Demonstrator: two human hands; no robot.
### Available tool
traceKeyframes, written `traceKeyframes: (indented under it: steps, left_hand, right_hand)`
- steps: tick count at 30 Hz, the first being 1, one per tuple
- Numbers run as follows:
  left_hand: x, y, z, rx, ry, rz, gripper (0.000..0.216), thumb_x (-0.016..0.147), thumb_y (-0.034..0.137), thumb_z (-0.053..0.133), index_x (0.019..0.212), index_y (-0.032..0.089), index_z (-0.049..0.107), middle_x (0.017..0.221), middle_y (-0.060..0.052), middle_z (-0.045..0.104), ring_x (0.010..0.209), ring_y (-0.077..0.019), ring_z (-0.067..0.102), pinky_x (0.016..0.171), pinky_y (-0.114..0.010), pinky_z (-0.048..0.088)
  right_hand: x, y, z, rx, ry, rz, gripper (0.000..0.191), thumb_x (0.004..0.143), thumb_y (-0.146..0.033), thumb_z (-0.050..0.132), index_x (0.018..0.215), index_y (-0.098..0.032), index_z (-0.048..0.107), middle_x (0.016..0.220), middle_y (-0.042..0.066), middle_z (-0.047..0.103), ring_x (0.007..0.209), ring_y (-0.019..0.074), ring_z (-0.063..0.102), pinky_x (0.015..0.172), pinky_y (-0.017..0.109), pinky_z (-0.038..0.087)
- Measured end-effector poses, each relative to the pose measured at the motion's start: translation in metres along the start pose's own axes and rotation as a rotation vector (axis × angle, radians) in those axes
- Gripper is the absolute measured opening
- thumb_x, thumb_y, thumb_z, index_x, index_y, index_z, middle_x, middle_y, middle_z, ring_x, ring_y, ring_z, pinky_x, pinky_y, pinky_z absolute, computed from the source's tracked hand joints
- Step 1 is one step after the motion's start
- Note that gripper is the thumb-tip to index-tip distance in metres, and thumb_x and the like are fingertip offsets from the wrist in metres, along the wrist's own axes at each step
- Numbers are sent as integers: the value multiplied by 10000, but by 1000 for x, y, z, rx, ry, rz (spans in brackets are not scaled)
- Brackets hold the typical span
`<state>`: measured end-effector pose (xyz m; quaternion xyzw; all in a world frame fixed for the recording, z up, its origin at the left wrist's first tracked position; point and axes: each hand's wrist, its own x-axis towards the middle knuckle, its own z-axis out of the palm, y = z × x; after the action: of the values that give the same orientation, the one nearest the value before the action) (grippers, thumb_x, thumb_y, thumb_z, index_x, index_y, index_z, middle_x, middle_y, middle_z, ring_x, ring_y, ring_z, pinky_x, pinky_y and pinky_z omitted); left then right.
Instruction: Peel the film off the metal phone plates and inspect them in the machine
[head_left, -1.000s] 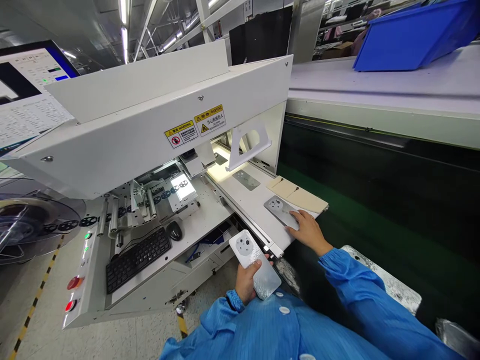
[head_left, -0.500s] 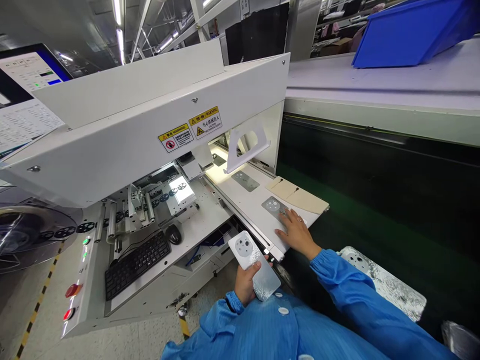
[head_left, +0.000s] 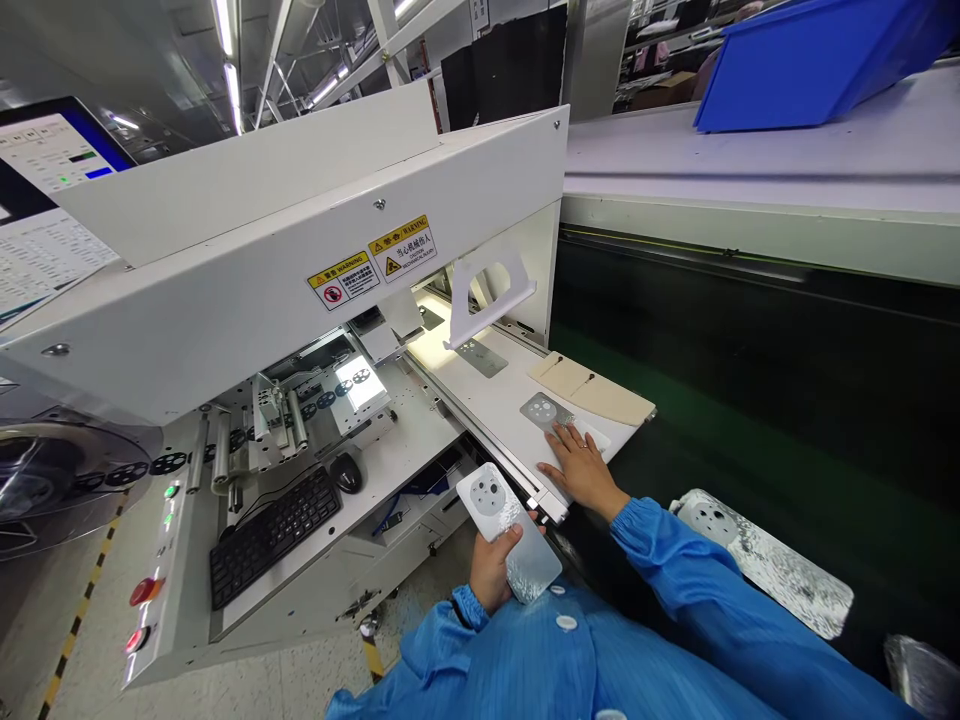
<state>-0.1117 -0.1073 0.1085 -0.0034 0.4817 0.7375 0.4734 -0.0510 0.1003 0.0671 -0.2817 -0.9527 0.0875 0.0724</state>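
Observation:
My left hand [head_left: 493, 568] is closed round the lower part of a silvery phone back cover [head_left: 486, 508], held tilted in front of my body. Its round camera patch with several holes points up and away from me. My right hand [head_left: 591, 478] lies with fingers spread at the near end of the white conveyor belt [head_left: 496, 408]. Its fingertips rest on another phone back cover [head_left: 538, 408], hiding part of it. Farther along the belt lies a similar cover [head_left: 484, 358], partly beneath a white bracket [head_left: 491, 318].
The white machine [head_left: 300, 270] with warning labels spans the belt. To its left are a keyboard [head_left: 276, 535], a mouse [head_left: 346, 473] and red buttons [head_left: 142, 592]. A beige pad [head_left: 592, 390] edges the belt. Another cover [head_left: 795, 580] lies beside my right sleeve; a blue bin [head_left: 795, 75] stands behind.
The farther cover has slid slightly deeper under the bracket. My right hand has shifted a little toward me, showing more of the cover beneath it. My left hand keeps its hold.

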Motion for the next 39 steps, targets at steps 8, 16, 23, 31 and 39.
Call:
traceKeyframes:
  steps: [8, 16, 23, 31, 39]
  left_hand:
    - [1, -3, -3, -1, -9, 18, 660, 481, 429, 859, 1009, 95, 647, 946, -186, 709, 1002, -393, 639, 873, -495, 502]
    - [-3, 3, -1, 1, 4, 3, 636, 450, 428, 870, 951, 99, 656, 928, -184, 710, 1011, -400, 632, 877, -500, 495]
    - [-5, 7, 2, 11, 14, 11, 594, 428, 431, 870, 875, 99, 664, 928, -193, 705, 1026, -412, 621, 880, -505, 490]
    - [-2, 1, -5, 10, -17, 42, 574, 497, 430, 849, 930, 97, 670, 959, -190, 706, 1020, -393, 630, 883, -493, 496]
    - [-4, 5, -5, 17, -20, 27, 594, 483, 435, 854, 935, 95, 674, 944, -189, 709, 1024, -400, 628, 888, -503, 493]
  right_hand:
    - [8, 4, -3, -1, -10, 16, 657, 913, -566, 304, 1402, -146, 431, 1513, 138, 332, 1395, 337, 257, 1118, 542, 220]
    - [13, 7, -6, 16, -32, 17, 657, 900, -563, 335, 1401, -150, 435, 1518, 135, 323, 1402, 331, 241, 1128, 535, 206]
    - [18, 8, -3, 14, -9, 0, 660, 891, -582, 339, 1396, -170, 440, 1511, 130, 340, 1394, 337, 259, 1117, 545, 214]
    - [19, 5, -6, 10, -14, 13, 663, 897, -572, 330, 1385, -140, 448, 1507, 154, 337, 1393, 344, 257, 1117, 551, 211]
    - [20, 8, -5, 11, -5, 9, 659, 890, -585, 340, 1385, -165, 449, 1504, 141, 348, 1392, 345, 261, 1114, 549, 213]
